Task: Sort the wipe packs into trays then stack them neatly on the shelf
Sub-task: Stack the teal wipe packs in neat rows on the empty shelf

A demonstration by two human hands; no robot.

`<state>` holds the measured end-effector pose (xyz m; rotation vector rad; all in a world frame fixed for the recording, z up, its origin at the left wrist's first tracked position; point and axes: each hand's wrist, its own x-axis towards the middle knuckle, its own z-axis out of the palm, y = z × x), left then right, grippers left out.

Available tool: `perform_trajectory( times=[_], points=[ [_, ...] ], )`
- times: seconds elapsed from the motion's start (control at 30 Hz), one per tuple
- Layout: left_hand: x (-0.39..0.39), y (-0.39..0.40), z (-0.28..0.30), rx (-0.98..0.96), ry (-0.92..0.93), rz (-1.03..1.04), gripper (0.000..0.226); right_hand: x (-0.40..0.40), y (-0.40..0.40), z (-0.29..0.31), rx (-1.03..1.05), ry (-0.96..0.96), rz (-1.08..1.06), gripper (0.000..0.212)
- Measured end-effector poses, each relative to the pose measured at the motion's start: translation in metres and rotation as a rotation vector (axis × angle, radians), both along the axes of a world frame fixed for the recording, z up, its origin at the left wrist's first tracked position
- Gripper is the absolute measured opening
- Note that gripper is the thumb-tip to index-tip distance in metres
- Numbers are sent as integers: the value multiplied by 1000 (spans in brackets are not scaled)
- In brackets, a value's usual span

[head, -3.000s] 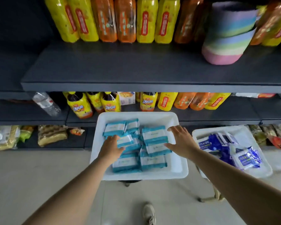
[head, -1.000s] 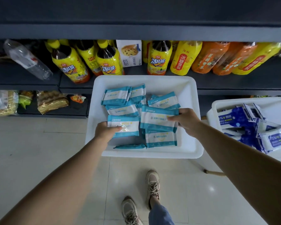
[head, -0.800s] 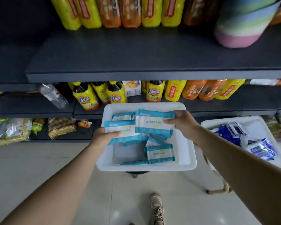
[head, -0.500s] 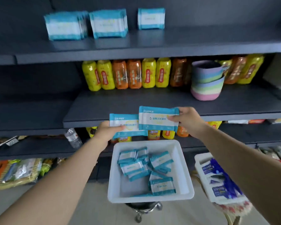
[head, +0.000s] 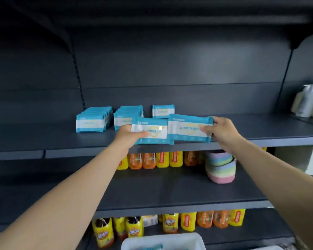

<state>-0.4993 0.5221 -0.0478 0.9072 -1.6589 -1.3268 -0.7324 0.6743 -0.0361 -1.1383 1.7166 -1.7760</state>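
At shelf (head: 260,130) front, left hand (head: 126,134) and right hand (head: 222,132) each pinched one pack (head: 149,131), (head: 189,128). Best practice: stand both upright by the single pack (head: 163,111) at twelve o'clock, edges aligned.

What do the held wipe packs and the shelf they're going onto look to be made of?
Wipe packs: seemingly soft plastic film, slightly glossy, with printed teal bands; their edges flex in the hands. Shelf: probably painted metal, matte dark grey, with a thin straight front lip.
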Motion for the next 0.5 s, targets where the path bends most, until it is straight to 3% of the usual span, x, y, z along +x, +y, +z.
perform_trajectory(
  times=[0.27,0.5],
  points=[
    [-95,-89,16,15,41,28,21,-98,-96,19,-4,-35,-11,14],
    [-172,-176,-14,76,65,96,16,-167,-196,-25,-57,-125,-39,13]
  ],
)
